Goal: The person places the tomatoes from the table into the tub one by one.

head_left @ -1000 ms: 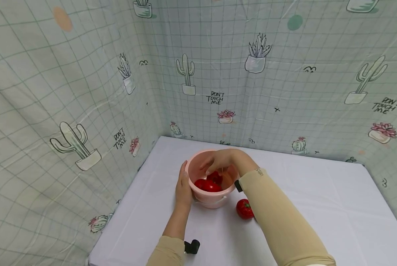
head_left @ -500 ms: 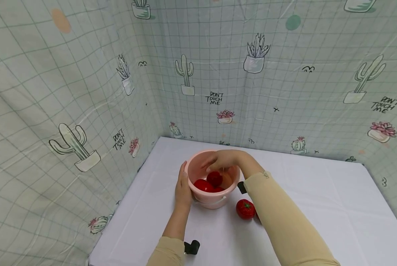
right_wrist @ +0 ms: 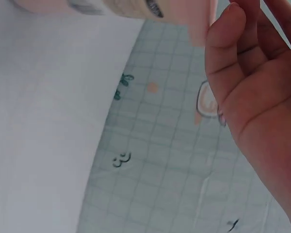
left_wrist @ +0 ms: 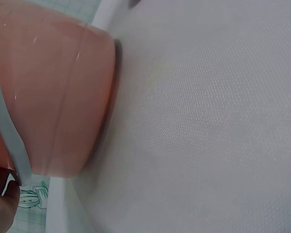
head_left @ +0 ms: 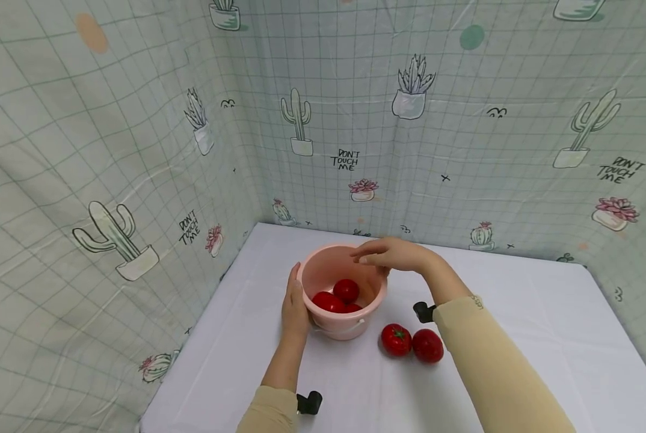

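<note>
A pink bucket [head_left: 339, 328] stands upright on the table. Several glossy red round fruits [head_left: 328, 302] lie in it, with a darker red one [head_left: 346, 291] behind them. My left hand [head_left: 295, 310] rests along the bucket's left side, fingers pointing up to the rim; in the left wrist view its fingertips [left_wrist: 5, 201] are by the white handle [left_wrist: 9, 136]. Holding nothing, my right hand [head_left: 393, 254] is over the bucket's back right rim, fingers extended over the opening. Right of the bucket sit a red tomato [head_left: 396, 340] with a green stem and a dark red round fruit [head_left: 427, 346].
A white cloth covers the table [head_left: 518, 337]. Behind and to the left hangs a curtain [head_left: 464, 144] with a grid and cactus print, close to the table's back edge. Each wrist wears a black camera mount [head_left: 423, 311].
My right hand has risen from inside the bucket and moved right to its rim, leaving the dark red fruit inside. The second fruit on the table has come into full view. My left hand stays.
</note>
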### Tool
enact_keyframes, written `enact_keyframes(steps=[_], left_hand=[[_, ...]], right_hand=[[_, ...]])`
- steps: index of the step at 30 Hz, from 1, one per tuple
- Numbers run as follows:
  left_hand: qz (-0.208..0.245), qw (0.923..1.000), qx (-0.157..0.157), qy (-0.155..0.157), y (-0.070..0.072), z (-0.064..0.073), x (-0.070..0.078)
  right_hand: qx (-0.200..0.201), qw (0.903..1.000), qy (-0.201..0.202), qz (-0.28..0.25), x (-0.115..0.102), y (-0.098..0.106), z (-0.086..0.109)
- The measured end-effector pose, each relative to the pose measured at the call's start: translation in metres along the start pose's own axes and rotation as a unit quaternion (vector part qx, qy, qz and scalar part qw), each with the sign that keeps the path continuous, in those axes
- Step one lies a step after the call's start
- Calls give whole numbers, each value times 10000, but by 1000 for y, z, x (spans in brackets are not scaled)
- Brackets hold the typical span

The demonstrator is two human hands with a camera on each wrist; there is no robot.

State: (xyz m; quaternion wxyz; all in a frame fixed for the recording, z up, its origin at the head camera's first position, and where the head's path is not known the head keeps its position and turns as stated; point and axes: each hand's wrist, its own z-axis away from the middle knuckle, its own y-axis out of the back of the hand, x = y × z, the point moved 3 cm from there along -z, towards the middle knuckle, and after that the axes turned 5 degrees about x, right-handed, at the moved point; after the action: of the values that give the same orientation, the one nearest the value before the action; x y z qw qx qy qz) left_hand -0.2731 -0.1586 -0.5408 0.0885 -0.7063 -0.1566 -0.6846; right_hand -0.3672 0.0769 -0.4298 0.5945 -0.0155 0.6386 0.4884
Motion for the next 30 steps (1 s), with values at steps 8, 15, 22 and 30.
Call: enact_keyframes(steps=[8, 15, 22, 30], left_hand=[[-21, 9998, 85, -176, 2, 1, 0], [-53, 9997, 85, -220, -1, 1, -2], [-27, 9998, 111, -141, -1, 2, -1], [20, 9998, 51, -173, -1, 2, -1]], right_hand=[[706, 9971, -207, -183, 33, 1, 45], [1413, 9891, -213, -350, 66, -16, 84], [1735, 9827, -318, -571, 98, -46, 114], [1902, 9759, -554, -911, 123, -75, 131]])
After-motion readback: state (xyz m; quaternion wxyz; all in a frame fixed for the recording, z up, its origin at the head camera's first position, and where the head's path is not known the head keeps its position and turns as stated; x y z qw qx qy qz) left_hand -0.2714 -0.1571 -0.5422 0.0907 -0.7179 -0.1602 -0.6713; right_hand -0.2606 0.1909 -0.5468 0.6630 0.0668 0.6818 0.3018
